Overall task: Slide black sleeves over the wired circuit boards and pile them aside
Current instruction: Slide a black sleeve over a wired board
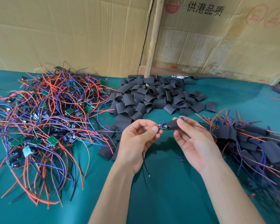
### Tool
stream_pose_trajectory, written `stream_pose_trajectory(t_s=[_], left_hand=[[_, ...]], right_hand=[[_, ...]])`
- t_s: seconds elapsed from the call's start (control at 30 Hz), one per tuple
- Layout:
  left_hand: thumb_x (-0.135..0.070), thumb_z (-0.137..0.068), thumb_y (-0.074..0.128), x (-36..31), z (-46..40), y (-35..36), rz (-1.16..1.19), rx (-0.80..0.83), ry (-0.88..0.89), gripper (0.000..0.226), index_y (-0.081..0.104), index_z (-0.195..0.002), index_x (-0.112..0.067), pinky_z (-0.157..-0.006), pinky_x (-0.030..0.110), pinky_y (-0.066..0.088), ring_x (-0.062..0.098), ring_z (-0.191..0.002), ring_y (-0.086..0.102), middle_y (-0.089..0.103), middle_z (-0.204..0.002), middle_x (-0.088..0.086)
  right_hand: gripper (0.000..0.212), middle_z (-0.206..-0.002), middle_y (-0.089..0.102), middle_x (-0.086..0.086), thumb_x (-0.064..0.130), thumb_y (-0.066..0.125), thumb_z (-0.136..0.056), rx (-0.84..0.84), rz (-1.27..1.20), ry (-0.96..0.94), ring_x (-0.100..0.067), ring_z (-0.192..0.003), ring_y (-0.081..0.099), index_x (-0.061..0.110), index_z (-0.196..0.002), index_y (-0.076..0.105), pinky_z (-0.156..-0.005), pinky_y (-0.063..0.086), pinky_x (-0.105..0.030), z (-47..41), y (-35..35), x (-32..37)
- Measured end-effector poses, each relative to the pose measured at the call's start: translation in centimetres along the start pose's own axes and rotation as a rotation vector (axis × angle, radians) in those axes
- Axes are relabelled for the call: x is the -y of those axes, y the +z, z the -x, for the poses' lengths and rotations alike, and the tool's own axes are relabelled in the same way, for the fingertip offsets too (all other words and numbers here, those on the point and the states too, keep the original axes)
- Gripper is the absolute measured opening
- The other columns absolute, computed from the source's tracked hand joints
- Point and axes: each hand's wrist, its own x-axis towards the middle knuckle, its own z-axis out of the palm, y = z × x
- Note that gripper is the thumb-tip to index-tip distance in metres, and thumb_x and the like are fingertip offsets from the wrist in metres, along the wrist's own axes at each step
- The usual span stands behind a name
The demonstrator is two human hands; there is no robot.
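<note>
- Head view: the left hand is pinching the board at its fingertips.
- The right hand is gripping the sleeve, its mouth touching the board.
- Judgement: keeping both aligned should prevent snagging.

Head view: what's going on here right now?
A person is sleeving boards. The left hand pinches a wired circuit board; the right hand holds a black sleeve partly over it. Bare boards lie left, loose sleeves behind, finished ones right, on the green tabletop.
</note>
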Motion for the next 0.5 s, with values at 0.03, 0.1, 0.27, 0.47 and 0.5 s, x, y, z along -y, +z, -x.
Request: stream_pose_trajectory(t_s=[0.03, 0.1, 0.27, 0.47, 0.5], left_hand=[[0.01, -0.087, 0.067, 0.0, -0.04, -0.06, -0.004, -0.005, 0.005, 0.02, 0.071, -0.081, -0.009, -0.071, 0.019, 0.057, 0.018, -0.076, 0.072, 0.067, -0.078, 0.008], [0.011, -0.088, 0.065, 0.02, -0.07, -0.14, -0.001, -0.01, 0.012, 0.021, 0.071, -0.081, -0.008, -0.072, 0.019, 0.057, 0.018, -0.077, 0.072, 0.066, -0.077, 0.008], [0.01, -0.088, 0.066, 0.07, -0.04, -0.25, 0.007, 0.006, -0.004, 0.021, 0.071, -0.082, -0.009, -0.072, 0.019, 0.058, 0.018, -0.077, 0.072, 0.067, -0.078, 0.009], [0.01, -0.089, 0.065, 0.3, -0.15, -0.29, -0.033, -0.003, -0.003, 0.019, 0.069, -0.084, -0.008, -0.072, 0.02, 0.057, 0.018, -0.076, 0.071, 0.07, -0.076, 0.008], [0.01, -0.089, 0.066, 0.32, -0.15, -0.28, -0.04, -0.002, -0.004, 0.019, 0.069, -0.083, -0.008, -0.072, 0.02, 0.057, 0.018, -0.075, 0.071, 0.07, -0.076, 0.008]], right_hand=[[0.04, -0.098, 0.077, -0.007, 0.014, 0.085, -0.061, 0.002, 0.007, 0.002, -0.014, -0.077, 0.072, 0.013, -0.097, 0.067, -0.064, 0.058, -0.022, 0.01, -0.04, 0.04], [0.038, -0.098, 0.076, -0.008, 0.014, 0.085, -0.061, -0.006, 0.031, 0.002, -0.016, -0.076, 0.071, 0.013, -0.096, 0.069, -0.064, 0.058, -0.023, 0.03, -0.15, 0.09], [0.045, -0.103, 0.075, -0.01, 0.016, 0.086, -0.06, -0.018, 0.037, -0.016, -0.017, -0.086, 0.073, 0.01, -0.101, 0.067, -0.07, 0.06, -0.025, 0.0, -0.1, -0.04], [0.042, -0.102, 0.075, -0.01, 0.015, 0.085, -0.062, 0.017, 0.054, -0.001, -0.019, -0.086, 0.074, 0.01, -0.1, 0.067, -0.07, 0.06, -0.025, 0.15, 0.1, -0.43], [0.044, -0.103, 0.074, -0.011, 0.014, 0.086, -0.061, 0.02, 0.067, -0.006, -0.019, -0.087, 0.073, 0.01, -0.101, 0.067, -0.07, 0.06, -0.025, 0.18, 0.11, -0.4]])
